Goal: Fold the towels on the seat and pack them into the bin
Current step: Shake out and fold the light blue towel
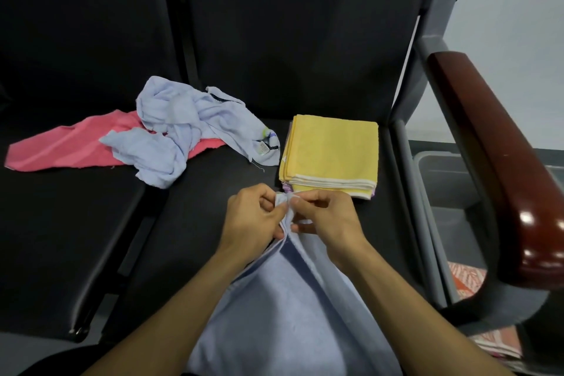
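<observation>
Hands meet over the front edge of the seat (232, 79): my left hand (254, 221) and right hand (328, 220) both pinch the top hem of 1 pale blue towel (283, 308), corners brought together so the cloth hangs doubled down toward me. Fingers of both curled tight on the fabric, none slack. I judge this the first fold, edges being matched before laying it flat.

Folded stack (331, 151) sits toward the right edge of the seat, yellow on top, a lilac layer showing beneath; layers too close to count. Kept there, I think, for carrying to the bin (442, 180), grey, just past the right edge.

Left of the stack: 1 crumpled blue towel (183, 128) lying over 1 pink towel (61, 146), both unfolded.
</observation>
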Available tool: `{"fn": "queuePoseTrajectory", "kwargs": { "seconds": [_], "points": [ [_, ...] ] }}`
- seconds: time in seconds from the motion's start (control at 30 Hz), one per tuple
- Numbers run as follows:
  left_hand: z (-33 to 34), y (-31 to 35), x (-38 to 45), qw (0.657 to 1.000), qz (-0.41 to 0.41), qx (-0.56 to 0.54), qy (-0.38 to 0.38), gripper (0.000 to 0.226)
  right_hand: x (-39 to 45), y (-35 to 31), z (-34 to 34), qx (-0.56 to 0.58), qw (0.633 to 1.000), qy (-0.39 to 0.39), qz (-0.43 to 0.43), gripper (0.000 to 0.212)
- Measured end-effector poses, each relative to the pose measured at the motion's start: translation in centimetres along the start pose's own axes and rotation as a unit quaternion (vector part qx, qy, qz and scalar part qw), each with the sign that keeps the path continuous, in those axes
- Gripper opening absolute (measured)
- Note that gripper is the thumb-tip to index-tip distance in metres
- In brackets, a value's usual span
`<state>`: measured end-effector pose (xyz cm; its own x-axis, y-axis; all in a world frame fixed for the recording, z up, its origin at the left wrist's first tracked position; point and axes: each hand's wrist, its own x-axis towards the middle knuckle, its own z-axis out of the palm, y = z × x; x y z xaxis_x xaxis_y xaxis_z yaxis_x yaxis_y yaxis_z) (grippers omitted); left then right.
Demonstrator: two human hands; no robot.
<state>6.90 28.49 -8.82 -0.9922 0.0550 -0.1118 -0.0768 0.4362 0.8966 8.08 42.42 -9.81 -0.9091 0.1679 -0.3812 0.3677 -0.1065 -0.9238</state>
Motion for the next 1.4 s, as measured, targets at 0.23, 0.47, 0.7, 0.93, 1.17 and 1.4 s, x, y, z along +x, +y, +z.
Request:
{"fn": "queuePoseTrajectory", "kwargs": {
  "seconds": [0.23,0.47,0.7,0.93,1.17,1.4],
  "points": [
    [-0.1,-0.1,0.0,1.0,0.0,0.0,0.0,0.015,-0.2,-0.2,0.1,-0.006,1.0,-0.005,0.006,0.01],
    [0.1,-0.1,-0.2,1.0,0.011,-0.009,-0.021,0.018,-0.5,-0.5,0.0,0.02,1.0,-0.006,0.008,0.018],
    [-0.3,-0.8,0.1,0.999,0.029,0.038,0.013,0.029,-0.9,-1.4,-0.1,0.023,0.995,-0.086,0.036,0.029],
    [-1.2,-1.9,-0.2,0.996,0.071,0.054,0.001,0.02,0.1,-0.5,-1.4,-0.294,0.94,-0.082,-0.151,0.027],
    [-0.6,-1.0,-0.7,0.992,0.12,0.032,-0.029,0.023,0.1,-0.4,-0.9,-0.316,0.927,-0.137,-0.146,0.014],
    [-0.6,-1.1,-0.7,0.993,0.118,0.014,-0.025,0.022,0.3,-0.1,-0.8,-0.306,0.934,-0.118,-0.141,0.012]
  ]
}}
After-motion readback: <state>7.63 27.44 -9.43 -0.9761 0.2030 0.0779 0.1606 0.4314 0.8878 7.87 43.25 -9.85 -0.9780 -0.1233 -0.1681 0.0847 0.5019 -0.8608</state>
